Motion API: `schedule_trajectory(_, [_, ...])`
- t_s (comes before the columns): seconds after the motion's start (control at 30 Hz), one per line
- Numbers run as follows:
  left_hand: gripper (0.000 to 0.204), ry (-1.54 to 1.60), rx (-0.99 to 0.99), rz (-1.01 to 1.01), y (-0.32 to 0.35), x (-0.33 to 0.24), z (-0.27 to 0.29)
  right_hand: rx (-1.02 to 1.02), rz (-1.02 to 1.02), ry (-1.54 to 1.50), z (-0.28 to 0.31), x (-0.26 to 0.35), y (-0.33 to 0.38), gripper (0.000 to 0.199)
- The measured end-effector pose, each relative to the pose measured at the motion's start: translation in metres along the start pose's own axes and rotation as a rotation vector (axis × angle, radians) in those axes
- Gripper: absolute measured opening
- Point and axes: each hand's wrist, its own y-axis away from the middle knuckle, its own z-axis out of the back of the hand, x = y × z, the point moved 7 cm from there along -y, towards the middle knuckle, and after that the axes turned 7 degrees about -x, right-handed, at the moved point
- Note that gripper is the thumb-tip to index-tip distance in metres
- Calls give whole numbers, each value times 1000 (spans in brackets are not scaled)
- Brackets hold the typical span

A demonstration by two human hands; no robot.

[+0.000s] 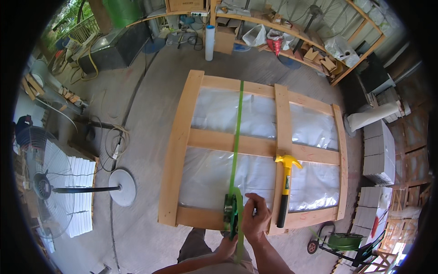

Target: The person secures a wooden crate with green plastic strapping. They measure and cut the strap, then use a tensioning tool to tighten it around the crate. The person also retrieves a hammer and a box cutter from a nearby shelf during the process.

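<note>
A wooden crate (213,142) lies flat before me, its panels wrapped in clear film over a pale load. A green strap (239,114) runs over it from the far edge to a green strapping tensioner (231,214) at the near edge. Low behind the tool, my left hand (226,248) is closed round its lower end, partly hidden. The strap's loose tail (240,228) loops down beside the tool. Just right of it, my right hand (255,217) is closed with curled fingers; what it pinches, if anything, is hidden. A yellow claw hammer (286,182) rests on the crate's slats.
At the lower right stands a strap dispenser cart (344,242) with wheels. A pedestal fan (122,187) is on the left, near cables (117,141) on the floor. Shelves (273,25) line the back, and stacked white boxes (378,150) stand at the right.
</note>
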Motion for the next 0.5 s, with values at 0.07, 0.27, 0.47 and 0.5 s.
schedule_trajectory(0.07, [46,0,-62,-63,11,-28,6,31,-28,5,4,5,-2,13])
schedule_trajectory(0.27, [39,433,65,152,42,-80,-6,-73,-120,-28,-14,-20,-37,12])
schedule_trajectory(0.47, [34,417,33,-30,18,-50,-6,16,-20,-120,27,-5,16,12])
schedule_trajectory(0.5, [34,411,28,-68,14,-47,-5,14,-56,-129,33,-7,17,12])
